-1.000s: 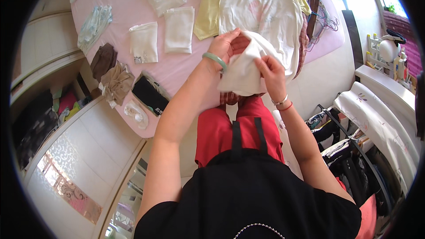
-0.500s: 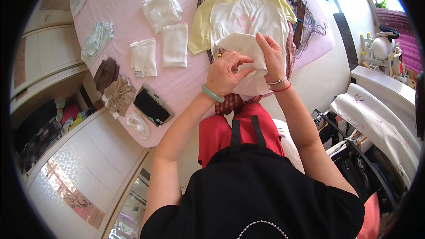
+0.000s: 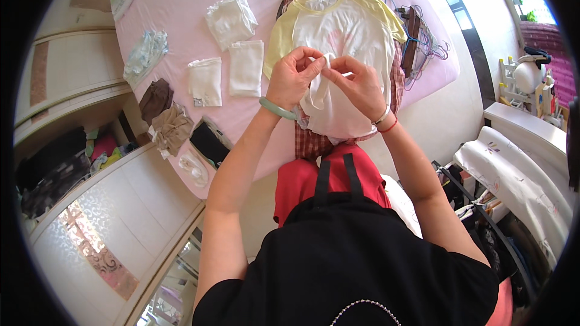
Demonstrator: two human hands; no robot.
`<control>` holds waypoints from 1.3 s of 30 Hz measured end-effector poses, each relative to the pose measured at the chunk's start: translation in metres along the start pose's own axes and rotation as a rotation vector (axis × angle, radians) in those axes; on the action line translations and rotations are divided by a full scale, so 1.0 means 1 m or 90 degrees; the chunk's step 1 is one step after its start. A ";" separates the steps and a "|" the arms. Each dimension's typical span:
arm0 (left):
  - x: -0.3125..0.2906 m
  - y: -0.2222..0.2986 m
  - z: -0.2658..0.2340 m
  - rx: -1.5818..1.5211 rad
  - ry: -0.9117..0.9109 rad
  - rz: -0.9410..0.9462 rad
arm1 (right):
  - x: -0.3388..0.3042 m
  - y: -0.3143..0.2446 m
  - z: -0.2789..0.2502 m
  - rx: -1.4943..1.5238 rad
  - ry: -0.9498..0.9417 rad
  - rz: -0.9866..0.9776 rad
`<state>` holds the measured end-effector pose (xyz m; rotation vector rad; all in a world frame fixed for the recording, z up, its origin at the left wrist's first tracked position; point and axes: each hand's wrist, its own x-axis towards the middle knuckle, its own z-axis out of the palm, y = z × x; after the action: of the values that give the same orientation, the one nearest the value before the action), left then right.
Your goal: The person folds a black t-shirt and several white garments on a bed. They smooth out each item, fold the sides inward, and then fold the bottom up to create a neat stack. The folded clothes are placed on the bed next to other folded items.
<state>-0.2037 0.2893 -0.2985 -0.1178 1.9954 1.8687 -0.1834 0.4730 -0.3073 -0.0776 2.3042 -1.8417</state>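
Note:
Both my hands are raised over the bed, pinching a small white garment (image 3: 316, 95) between them. My left hand (image 3: 291, 77) has its thumb and fingers closed on the garment's top edge. Fingertips of my right hand (image 3: 361, 89) grip the same edge just beside it. The garment hangs down narrow and bunched, so its exact kind cannot be told. Beneath lies a white T-shirt (image 3: 347, 27) with yellow sleeves, spread flat with a pink print on its chest. Red plaid clothing (image 3: 312, 143) shows out from under the shirt.
Folded white garments (image 3: 246, 69) lie left on the pink bed (image 3: 181, 27). Nearer the left edge are pale blue-and-white cloth (image 3: 146, 55), brown clothes (image 3: 170, 128), a black folded garment (image 3: 209, 143) and small white items (image 3: 194, 168). Hangers (image 3: 417, 42) are piled right of the shirt.
My hands have drawn together at the garment's edge. The garment, spread wider before, now hangs narrow between them. The view has shifted slightly.

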 end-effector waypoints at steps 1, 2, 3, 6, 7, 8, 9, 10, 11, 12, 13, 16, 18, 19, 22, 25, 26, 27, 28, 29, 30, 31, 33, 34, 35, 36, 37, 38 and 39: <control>-0.001 0.007 0.001 0.023 -0.007 0.001 | 0.000 -0.001 -0.001 -0.014 0.007 0.013; -0.003 0.014 0.001 0.082 -0.015 -0.017 | 0.000 -0.001 -0.002 -0.027 0.014 0.027; -0.006 0.023 0.002 0.141 -0.023 -0.036 | -0.001 0.005 -0.002 0.020 0.036 0.029; -0.013 0.021 0.003 0.440 -0.026 0.115 | -0.007 0.010 0.000 0.092 0.090 0.052; -0.016 0.012 0.000 0.563 -0.019 0.198 | -0.011 -0.002 0.002 0.074 0.100 0.072; -0.016 0.003 -0.003 0.588 0.002 0.214 | -0.015 -0.011 0.003 0.050 0.113 0.093; -0.013 -0.008 -0.005 0.611 0.024 0.231 | -0.018 -0.010 0.005 0.072 0.120 0.050; -0.010 -0.021 -0.009 0.635 0.045 0.245 | -0.023 -0.016 0.007 0.141 0.126 0.068; -0.004 -0.033 -0.020 0.652 0.092 0.245 | -0.028 -0.026 0.006 0.210 0.132 0.085; 0.002 -0.044 -0.032 0.597 0.102 0.167 | -0.033 -0.038 0.005 0.278 0.137 0.102; 0.006 -0.049 -0.044 0.544 0.112 0.087 | -0.039 -0.054 0.002 0.311 0.128 0.085; 0.016 -0.059 -0.067 0.403 0.131 -0.025 | -0.054 -0.072 -0.007 0.272 0.128 0.035; 0.018 -0.054 -0.071 0.372 0.144 -0.007 | -0.059 -0.072 -0.014 0.269 0.167 0.022; 0.020 -0.047 -0.072 0.337 0.122 -0.018 | -0.059 -0.072 -0.018 0.273 0.195 0.017; 0.015 -0.032 -0.075 -0.237 0.118 -0.155 | -0.045 -0.061 -0.025 0.257 0.298 0.006; 0.000 -0.006 -0.051 -0.394 0.091 -0.138 | -0.030 -0.009 -0.044 0.063 0.345 0.023; -0.006 0.000 -0.045 -0.376 0.108 -0.119 | -0.029 -0.011 -0.039 -0.057 0.341 -0.064; -0.013 0.005 -0.036 -0.306 0.139 -0.067 | -0.030 -0.013 -0.031 -0.176 0.334 -0.151; -0.019 0.009 -0.027 -0.246 0.115 -0.047 | -0.033 -0.015 -0.022 -0.297 0.324 -0.236; -0.025 0.013 -0.018 -0.186 0.090 -0.030 | -0.039 -0.019 -0.011 -0.326 0.240 -0.231; -0.033 0.018 -0.010 -0.126 0.065 -0.014 | -0.042 -0.025 0.003 -0.365 0.187 -0.199; -0.044 0.028 -0.001 -0.154 0.030 0.012 | -0.043 -0.027 0.018 -0.417 0.161 -0.161; -0.063 0.044 0.021 -0.226 -0.053 0.071 | -0.038 -0.002 0.024 -0.489 0.144 -0.125; -0.068 0.048 0.024 -0.172 -0.063 0.072 | -0.031 0.024 0.018 -0.392 0.134 -0.060; -0.072 0.051 0.026 -0.117 -0.073 0.074 | -0.024 0.051 0.006 -0.293 0.123 0.003; -0.073 0.052 0.025 -0.061 -0.079 0.076 | -0.017 0.067 -0.003 -0.193 0.111 0.064; -0.069 0.034 0.017 0.015 -0.061 0.125 | -0.012 0.070 -0.002 -0.137 0.159 -0.015; -0.067 0.027 0.011 0.147 -0.026 0.123 | -0.011 0.067 0.000 -0.081 0.207 -0.088; -0.067 0.023 0.007 0.278 0.008 0.120 | -0.015 0.064 0.000 -0.193 0.241 -0.144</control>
<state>-0.1487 0.2845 -0.2545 0.1874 2.4415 1.4880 -0.1637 0.4895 -0.3682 -0.0333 2.9360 -1.7064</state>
